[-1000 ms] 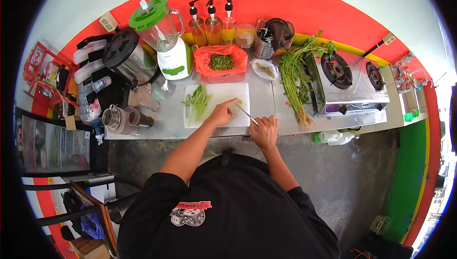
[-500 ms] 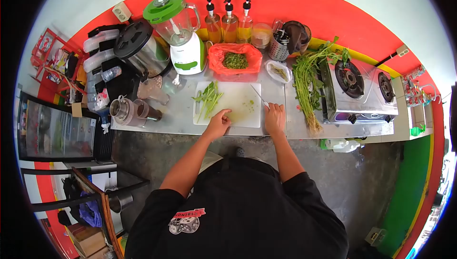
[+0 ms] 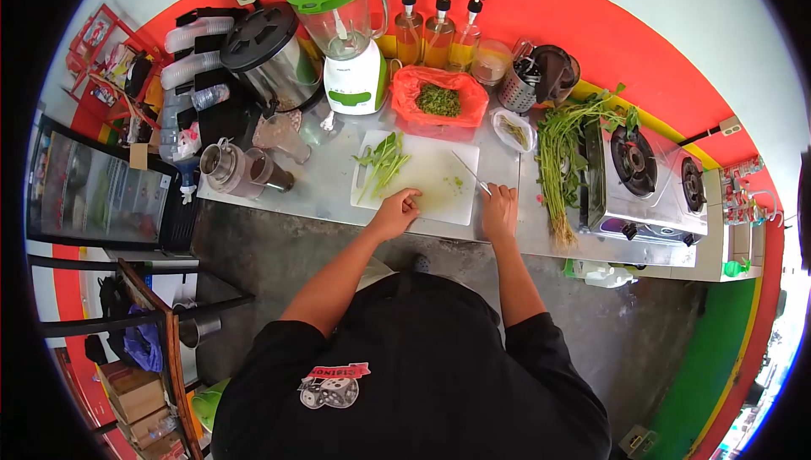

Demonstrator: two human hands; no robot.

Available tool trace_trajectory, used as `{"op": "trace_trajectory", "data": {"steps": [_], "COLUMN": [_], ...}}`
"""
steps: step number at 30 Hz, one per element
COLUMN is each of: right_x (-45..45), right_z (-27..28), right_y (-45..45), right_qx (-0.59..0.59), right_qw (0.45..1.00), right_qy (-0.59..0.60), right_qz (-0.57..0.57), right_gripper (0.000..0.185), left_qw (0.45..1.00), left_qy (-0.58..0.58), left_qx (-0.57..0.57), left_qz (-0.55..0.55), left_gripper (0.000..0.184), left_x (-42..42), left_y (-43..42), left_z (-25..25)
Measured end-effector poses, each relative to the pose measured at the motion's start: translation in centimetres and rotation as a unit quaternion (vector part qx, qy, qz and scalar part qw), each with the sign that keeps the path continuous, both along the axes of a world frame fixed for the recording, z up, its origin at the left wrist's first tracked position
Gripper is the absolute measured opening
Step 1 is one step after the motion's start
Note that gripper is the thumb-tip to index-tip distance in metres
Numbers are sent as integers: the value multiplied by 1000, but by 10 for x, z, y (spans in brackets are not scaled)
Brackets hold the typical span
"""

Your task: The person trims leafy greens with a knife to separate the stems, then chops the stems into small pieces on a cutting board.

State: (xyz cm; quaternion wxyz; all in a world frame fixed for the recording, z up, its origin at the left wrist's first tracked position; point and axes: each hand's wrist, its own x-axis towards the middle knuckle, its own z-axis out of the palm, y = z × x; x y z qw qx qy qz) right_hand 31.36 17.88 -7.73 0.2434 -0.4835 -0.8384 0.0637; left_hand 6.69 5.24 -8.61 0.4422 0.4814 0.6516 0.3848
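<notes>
A knife (image 3: 466, 166) is in my right hand (image 3: 500, 210), at the right edge of the white cutting board (image 3: 435, 200); its blade slants up and left over the board. My left hand (image 3: 395, 213) is at the board's front edge, loosely curled with its fingers apart and nothing visible in it. Leafy green stalks (image 3: 384, 164) lie on the board's left side. A few small chopped green pieces (image 3: 456, 181) sit near the blade. Behind the board stands a container lined with a red plastic bag (image 3: 435, 128), with chopped greens (image 3: 439, 100) inside.
A blender (image 3: 351, 54), pump bottles (image 3: 439, 38) and a steel pot (image 3: 274, 63) line the back. A clear bag (image 3: 514, 130) lies right of the red one. Long leafy stalks (image 3: 559, 164) lie beside the gas stove (image 3: 646, 190). Jars (image 3: 232, 168) stand at left.
The view has shifted, so the counter appears slightly turned and moved right. Both hands keep nearly the same place at the board, and the knife is still in my right hand.
</notes>
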Motion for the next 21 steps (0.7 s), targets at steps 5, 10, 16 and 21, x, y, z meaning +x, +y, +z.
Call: {"op": "trace_trajectory", "data": {"steps": [5,10,16,21], "right_x": [3,7,0,-15], "right_z": [-15,10,9,4], "right_y": [-2,-19,-47,-67], "right_qx": [13,-13,-29,-80], "right_qw": [997,1000,997,994], "right_qy": [-52,13,40,13], "right_qz": [49,16,-60,-76], "right_gripper": [17,18,17,18], "left_qw": [1000,1000,1000,1000], "left_qy": [7,11,6,10], "left_qx": [5,14,14,2], "left_qz": [-11,-7,-16,-21], "left_gripper": [38,37,36,37], "left_x": [0,-1,-1,-2], "left_y": [-1,-1,-1,-1], "left_z": [0,-4,-2,-2]}}
